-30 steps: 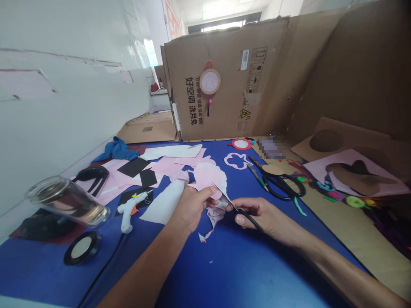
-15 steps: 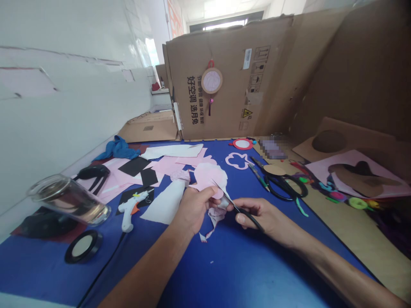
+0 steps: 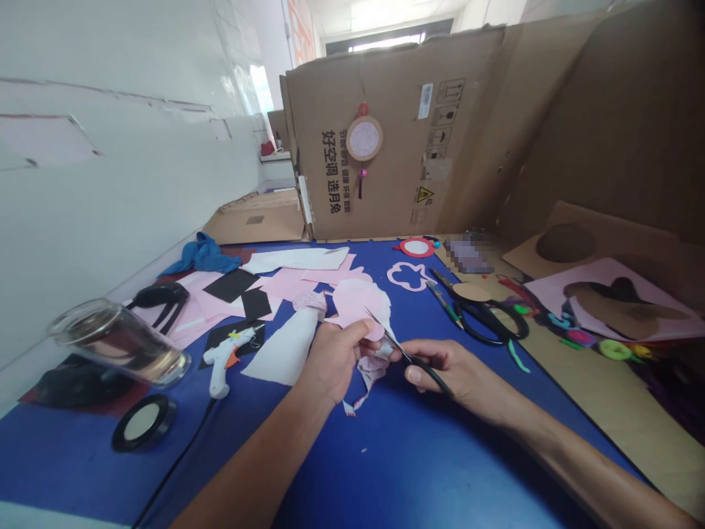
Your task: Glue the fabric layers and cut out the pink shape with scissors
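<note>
My left hand (image 3: 330, 356) pinches a pink paper cut-out (image 3: 358, 303) over the blue table mat (image 3: 396, 455). My right hand (image 3: 449, 371) grips small black-handled scissors (image 3: 405, 353) whose blades reach into the pink paper's lower edge. A curled pink offcut (image 3: 366, 378) dangles below the cut, between the two hands.
Near the left hand lie a white glue gun (image 3: 225, 355), a glass jar (image 3: 118, 343), a black tape roll (image 3: 143, 424) and pink, white and black paper sheets (image 3: 242, 290). Large black scissors (image 3: 487, 316) and colourful scraps lie to the right. Cardboard boxes (image 3: 396, 132) wall off the back.
The scissors and both hands have shifted very slightly; the cut goes on along the pink paper's edge. Otherwise the scene is unchanged.
</note>
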### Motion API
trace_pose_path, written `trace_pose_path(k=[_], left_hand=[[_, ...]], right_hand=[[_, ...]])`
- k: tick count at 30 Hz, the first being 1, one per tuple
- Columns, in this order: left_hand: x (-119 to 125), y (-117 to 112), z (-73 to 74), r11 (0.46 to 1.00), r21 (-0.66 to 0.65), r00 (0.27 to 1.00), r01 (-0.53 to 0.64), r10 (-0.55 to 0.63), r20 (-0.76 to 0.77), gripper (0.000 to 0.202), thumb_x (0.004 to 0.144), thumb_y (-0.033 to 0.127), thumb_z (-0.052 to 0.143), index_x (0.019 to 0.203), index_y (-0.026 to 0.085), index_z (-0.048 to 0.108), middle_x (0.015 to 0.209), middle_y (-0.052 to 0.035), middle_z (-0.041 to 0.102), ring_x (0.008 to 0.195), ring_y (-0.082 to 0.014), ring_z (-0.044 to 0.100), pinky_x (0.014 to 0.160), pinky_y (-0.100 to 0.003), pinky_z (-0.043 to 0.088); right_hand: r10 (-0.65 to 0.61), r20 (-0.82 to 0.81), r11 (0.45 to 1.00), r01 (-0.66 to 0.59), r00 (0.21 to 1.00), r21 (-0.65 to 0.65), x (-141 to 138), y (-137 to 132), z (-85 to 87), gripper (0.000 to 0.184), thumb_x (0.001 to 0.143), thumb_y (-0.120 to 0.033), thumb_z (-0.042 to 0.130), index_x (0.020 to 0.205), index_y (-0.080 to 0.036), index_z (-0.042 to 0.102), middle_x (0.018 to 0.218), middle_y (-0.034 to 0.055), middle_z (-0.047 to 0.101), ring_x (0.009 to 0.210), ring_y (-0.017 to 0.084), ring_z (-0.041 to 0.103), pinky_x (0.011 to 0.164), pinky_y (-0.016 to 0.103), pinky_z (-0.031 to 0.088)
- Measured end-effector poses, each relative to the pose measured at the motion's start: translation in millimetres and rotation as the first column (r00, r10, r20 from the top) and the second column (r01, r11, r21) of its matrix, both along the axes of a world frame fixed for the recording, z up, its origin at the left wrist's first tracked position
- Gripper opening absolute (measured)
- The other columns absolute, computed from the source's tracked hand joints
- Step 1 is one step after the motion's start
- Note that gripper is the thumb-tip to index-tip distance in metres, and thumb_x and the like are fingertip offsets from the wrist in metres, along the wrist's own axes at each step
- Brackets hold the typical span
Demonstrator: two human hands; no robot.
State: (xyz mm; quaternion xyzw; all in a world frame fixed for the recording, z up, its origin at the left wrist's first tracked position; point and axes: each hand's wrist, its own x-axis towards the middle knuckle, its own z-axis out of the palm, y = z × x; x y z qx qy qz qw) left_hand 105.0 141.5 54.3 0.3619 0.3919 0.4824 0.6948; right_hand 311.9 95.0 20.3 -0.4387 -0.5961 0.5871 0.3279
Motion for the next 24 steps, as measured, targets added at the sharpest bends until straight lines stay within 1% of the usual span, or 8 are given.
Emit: trace_pose_path(k=[5,9,12,15,18,21,24], left_hand=[[-3.3,2.9,-1.0,0.999,-0.016,0.999,0.047,-0.047,0.013,0.029,0.065,0.031,0.091,0.077,0.013,0.071,0.075,-0.0048,0.071,0.065,-0.0151,0.065,0.063,-0.029,0.054],[-9.9,9.2,0.6,0.999,-0.036,0.998,0.035,-0.033,0.057,0.035,0.065,0.033,0.093,0.085,0.016,0.070,0.081,-0.0036,0.073,0.073,-0.0182,0.068,0.058,-0.028,0.054],[-14.8,13.6,2.5,0.996,-0.067,0.997,0.054,-0.050,0.062,0.038,0.065,0.034,0.095,0.090,0.017,0.071,0.084,-0.0036,0.074,0.075,-0.0190,0.068,0.059,-0.030,0.057],[-17.3,15.7,3.1,0.994,-0.071,0.996,0.087,-0.085,0.039,0.039,0.065,0.035,0.095,0.089,0.015,0.072,0.081,-0.0042,0.074,0.070,-0.0173,0.066,0.058,-0.030,0.058],[-17.3,15.7,2.0,0.995,-0.065,0.997,0.077,-0.078,-0.009,0.037,0.065,0.032,0.095,0.088,0.015,0.073,0.080,-0.0044,0.074,0.066,-0.0157,0.065,0.056,-0.029,0.057],[-15.9,14.9,0.7,0.997,-0.046,0.997,0.061,-0.064,-0.051,0.036,0.066,0.030,0.095,0.090,0.014,0.074,0.083,-0.0057,0.075,0.071,-0.0171,0.067,0.058,-0.029,0.057],[-14.2,14.1,0.2,0.999,-0.029,0.997,0.042,-0.044,-0.062,0.034,0.065,0.028,0.094,0.090,0.014,0.075,0.086,-0.0058,0.076,0.075,-0.0179,0.069,0.060,-0.028,0.057]], right_hand=[[0.004,0.003,1.000,-0.004,1.000,0.005,2.5,1.0,1.0,0.055,0.090,-0.070,0.077,0.111,-0.020,0.079,0.073,-0.0040,0.044,0.067,0.014,0.030,0.059,0.028,0.021],[-0.004,0.017,1.000,0.004,1.000,0.002,2.2,0.6,3.3,0.056,0.088,-0.070,0.078,0.111,-0.020,0.079,0.075,-0.0032,0.047,0.067,0.014,0.031,0.060,0.028,0.022],[0.002,0.030,1.000,-0.002,1.000,0.003,1.7,0.0,4.0,0.057,0.087,-0.072,0.078,0.109,-0.019,0.080,0.076,-0.0029,0.047,0.067,0.014,0.031,0.060,0.028,0.023],[0.012,0.033,1.000,-0.012,0.999,0.014,2.3,0.1,3.5,0.055,0.088,-0.071,0.078,0.110,-0.020,0.080,0.075,-0.0029,0.046,0.067,0.014,0.031,0.060,0.028,0.024],[0.011,0.032,1.000,-0.011,0.999,0.016,2.8,1.0,2.6,0.055,0.088,-0.070,0.079,0.110,-0.020,0.080,0.076,-0.0026,0.047,0.068,0.014,0.031,0.060,0.028,0.024],[0.009,0.028,1.000,-0.009,1.000,0.005,2.5,1.7,2.7,0.056,0.087,-0.070,0.080,0.112,-0.019,0.080,0.073,-0.0037,0.044,0.066,0.013,0.030,0.059,0.027,0.022],[0.009,0.024,1.000,-0.009,1.000,0.001,1.5,1.0,4.0,0.057,0.087,-0.070,0.079,0.111,-0.019,0.081,0.072,-0.0042,0.043,0.065,0.013,0.029,0.058,0.027,0.021]])
